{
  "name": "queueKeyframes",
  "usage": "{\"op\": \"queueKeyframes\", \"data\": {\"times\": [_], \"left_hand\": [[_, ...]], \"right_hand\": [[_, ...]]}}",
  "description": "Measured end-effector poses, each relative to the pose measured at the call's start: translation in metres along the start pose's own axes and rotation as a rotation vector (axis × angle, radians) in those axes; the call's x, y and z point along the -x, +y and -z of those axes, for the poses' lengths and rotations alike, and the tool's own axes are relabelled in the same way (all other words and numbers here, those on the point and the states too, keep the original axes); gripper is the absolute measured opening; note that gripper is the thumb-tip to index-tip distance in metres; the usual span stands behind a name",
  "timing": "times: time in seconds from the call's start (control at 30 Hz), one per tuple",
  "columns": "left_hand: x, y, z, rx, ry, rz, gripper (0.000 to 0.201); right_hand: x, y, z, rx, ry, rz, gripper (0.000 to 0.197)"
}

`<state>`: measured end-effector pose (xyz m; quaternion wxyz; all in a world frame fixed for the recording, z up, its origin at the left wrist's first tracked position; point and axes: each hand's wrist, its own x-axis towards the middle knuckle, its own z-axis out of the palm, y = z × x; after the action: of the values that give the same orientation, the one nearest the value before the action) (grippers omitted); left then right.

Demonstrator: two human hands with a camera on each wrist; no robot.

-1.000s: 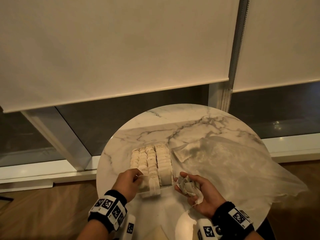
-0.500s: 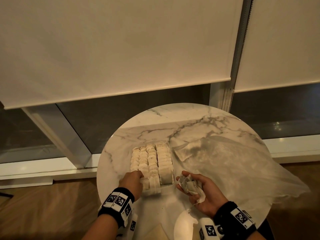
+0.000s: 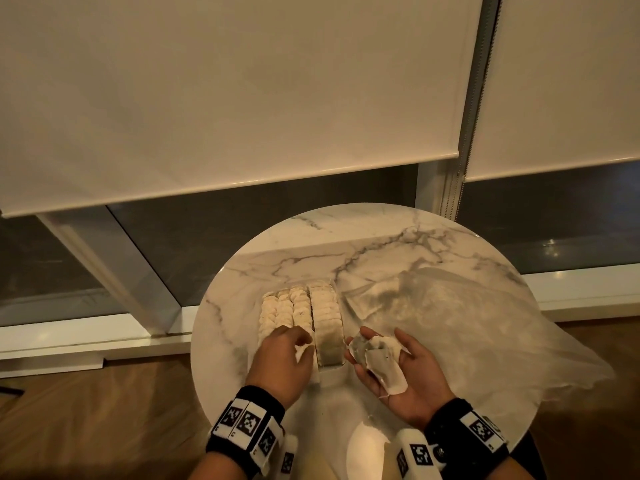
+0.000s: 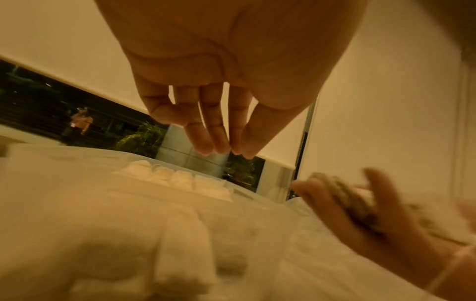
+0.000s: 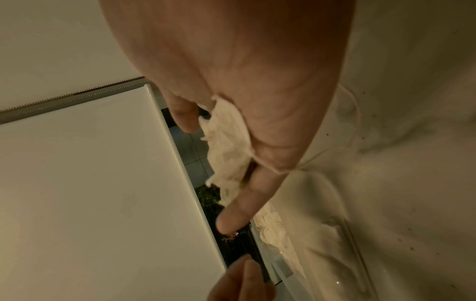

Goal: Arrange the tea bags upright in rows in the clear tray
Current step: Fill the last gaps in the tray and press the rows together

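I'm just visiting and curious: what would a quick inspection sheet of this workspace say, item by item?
Surface: round marble table, a glare patch at its near edge.
Job's things: clear tray on the table, tea bags in rows standing upright in it; loose tea bags lie in the right hand's palm.
Clutter: crumpled clear plastic bag spread over the table's right side.
Hands: left hand reaches over the tray's near end, fingers straight, holding nothing; right hand is palm up beside the tray, fingers cupped round its bags.
Cables: nothing seen; only a blind chain hangs by the window frame.
Surroundings: roller blinds partly lowered over dark windows, wooden floor.
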<state>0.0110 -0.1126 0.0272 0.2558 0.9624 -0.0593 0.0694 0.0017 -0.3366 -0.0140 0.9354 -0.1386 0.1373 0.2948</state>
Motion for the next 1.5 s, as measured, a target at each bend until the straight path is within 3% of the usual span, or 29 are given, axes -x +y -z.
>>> {"op": "queueKeyframes", "data": {"times": [0.1,0.23,0.33,0.5,0.77,0.9,1.07,1.2,1.37,1.5], "left_hand": [[0.01,0.03,-0.003,0.073,-0.015,-0.194,0.01],[0.023,0.065,-0.01,0.035,-0.063,-0.387,0.028],[0.029,0.08,-0.018,-0.094,-0.114,-0.44,0.033],[0.028,0.082,-0.032,-0.194,-0.183,-0.464,0.019],[0.025,0.082,-0.037,-0.434,-0.139,-0.565,0.009],[0.025,0.09,-0.028,-0.35,-0.056,-0.504,0.021],[0.012,0.08,-0.009,-0.168,-0.03,-0.394,0.022],[-0.009,0.057,0.008,-0.196,-0.017,-0.301,0.018],[-0.031,0.036,0.012,-0.376,-0.189,-0.149,0.017],[-0.038,0.028,0.004,-0.432,-0.309,-0.105,0.018]], "right_hand": [[0.002,0.002,-0.005,0.012,-0.004,0.016,0.06],[0.0,0.002,-0.005,0.022,0.01,0.035,0.065],[-0.001,0.0,-0.001,0.04,0.008,0.034,0.066],[-0.002,-0.001,-0.001,-0.001,0.025,0.061,0.067],[0.004,0.002,-0.01,-0.014,0.037,0.081,0.065],[0.004,0.001,-0.009,-0.041,0.067,0.121,0.058],[0.005,-0.005,0.0,-0.065,0.075,0.193,0.041],[0.003,-0.015,0.013,-0.015,0.158,0.227,0.046],[0.004,-0.019,0.02,-0.035,0.192,0.23,0.043],[0.004,-0.019,0.023,-0.024,0.197,0.223,0.041]]}}
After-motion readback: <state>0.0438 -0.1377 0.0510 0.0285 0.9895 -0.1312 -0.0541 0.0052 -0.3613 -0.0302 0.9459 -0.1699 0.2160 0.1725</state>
